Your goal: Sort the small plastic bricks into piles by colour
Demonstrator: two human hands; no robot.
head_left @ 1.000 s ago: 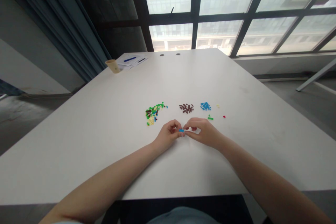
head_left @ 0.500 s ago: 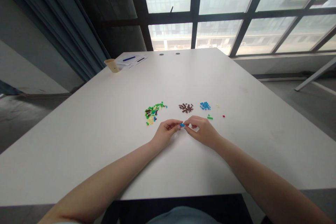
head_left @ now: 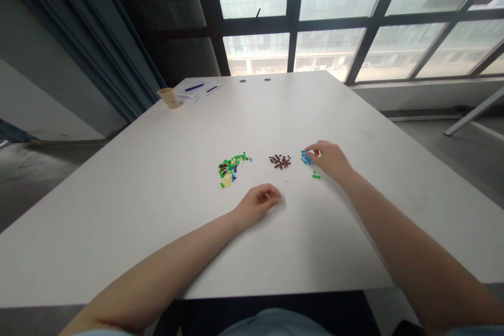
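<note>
My right hand (head_left: 328,159) reaches over the heap of small blue toy bricks (head_left: 305,158). Its thumb and index finger are bent together at the heap's edge; whether a brick is between them I cannot make out. Close to me, my left hand (head_left: 258,203) rests near the tabletop with its fingers curled and its thumb tip close to the index tip. Anything held there is too small or hidden to see. A heap of brown bricks (head_left: 280,161) lies between the hands, farther back. A few green bricks (head_left: 316,175) lie under the right hand.
A mixed heap of green, yellow, brown and blue bricks (head_left: 228,169) spreads out on the left. Farther back on the white table (head_left: 291,115) stand a beige cup (head_left: 169,98) and papers (head_left: 188,92) with a blue pen (head_left: 194,87).
My hands have come apart from around a small blue brick. The right one has moved right and away from me to the blue heap; the left has shifted slightly right and nearer.
</note>
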